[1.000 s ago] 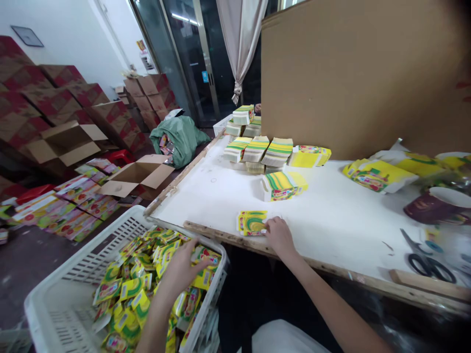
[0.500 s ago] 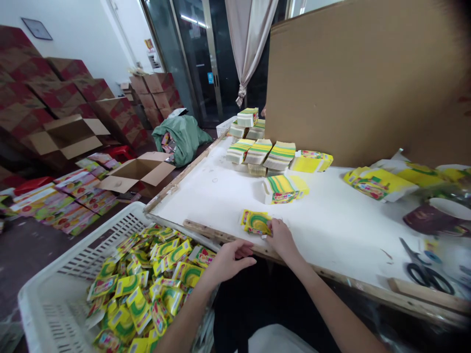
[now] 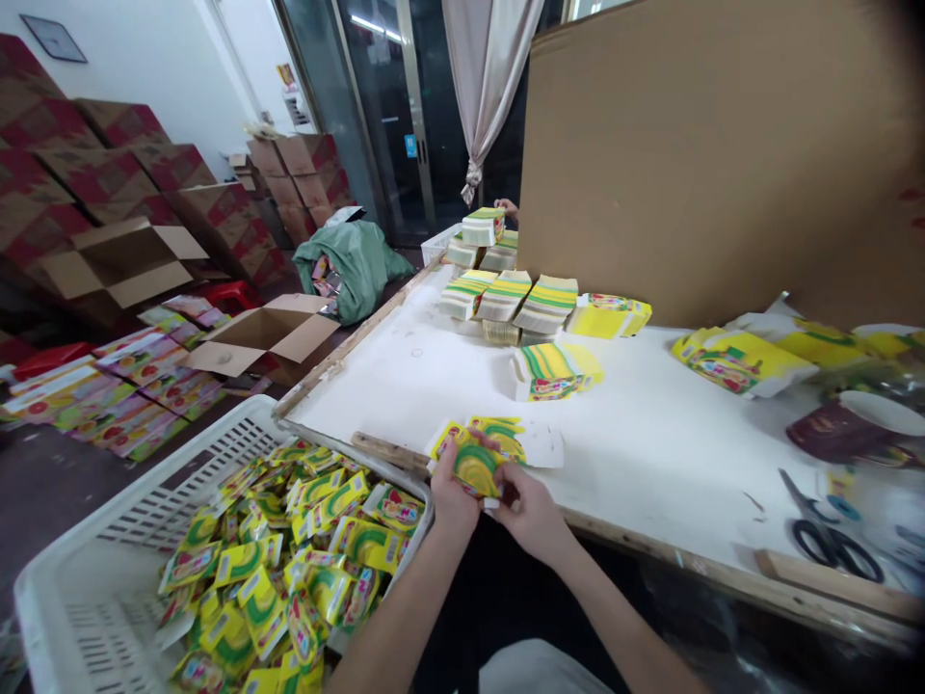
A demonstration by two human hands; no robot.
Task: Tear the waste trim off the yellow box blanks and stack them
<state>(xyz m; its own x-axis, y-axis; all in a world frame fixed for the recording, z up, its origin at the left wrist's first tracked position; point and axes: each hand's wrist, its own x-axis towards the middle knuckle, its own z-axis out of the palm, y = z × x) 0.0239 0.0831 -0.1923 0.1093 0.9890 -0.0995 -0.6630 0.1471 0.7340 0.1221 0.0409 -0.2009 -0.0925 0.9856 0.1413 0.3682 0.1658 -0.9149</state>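
Both hands hold one small yellow-green printed carton (image 3: 475, 468) just above the table's front edge. My left hand (image 3: 457, 492) grips its left side, with the thumb on the near face. At its lower right corner, the fingers of my right hand (image 3: 531, 511) pinch a white end flap. Behind it, another yellow carton (image 3: 510, 434) lies on the table with a white flap spread to the right. A white crate (image 3: 79, 559) beside my left arm holds many similar small yellow cartons (image 3: 264, 607).
Stacks of flat yellow cartons (image 3: 547, 304) stand farther back on the white table (image 3: 376, 386). Scissors (image 3: 831, 540), a dark cup (image 3: 831, 429) and a wood strip (image 3: 831, 583) lie right. A cardboard sheet (image 3: 686, 145) rises behind. Another person's hand (image 3: 508, 206) shows beyond it.
My right hand has lifted a carton off the table and brought it nearer. My left hand has moved in from the crate's side and closed on it. Another person's hand now shows more at the back.
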